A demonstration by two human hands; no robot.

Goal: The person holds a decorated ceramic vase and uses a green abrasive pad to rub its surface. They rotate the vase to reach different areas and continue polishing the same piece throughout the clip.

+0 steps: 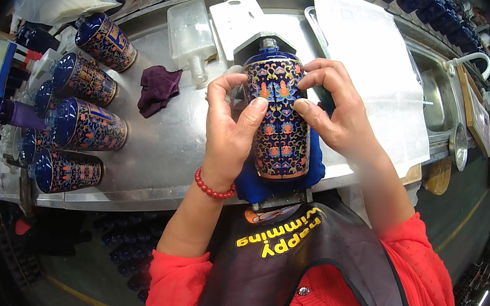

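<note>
Steel table [161, 156]: five finished patterned bottles [82, 126] at left, purple rag [156, 87]. Blue floral bottle [279, 119] lying on blue pad [249, 189], centre edge; decoration looks nearly complete. Left hand [228, 134] and right hand [334, 109]: fingers grasping bottle, thumbs pressing its surface.

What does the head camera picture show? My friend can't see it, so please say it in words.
Two bare hands, the left hand and the right hand, press their thumbs on a dark blue bottle with colourful flower patterns, lying on a blue cloth on a metal table. More patterned bottles lie at the left, near a purple rag.
</note>
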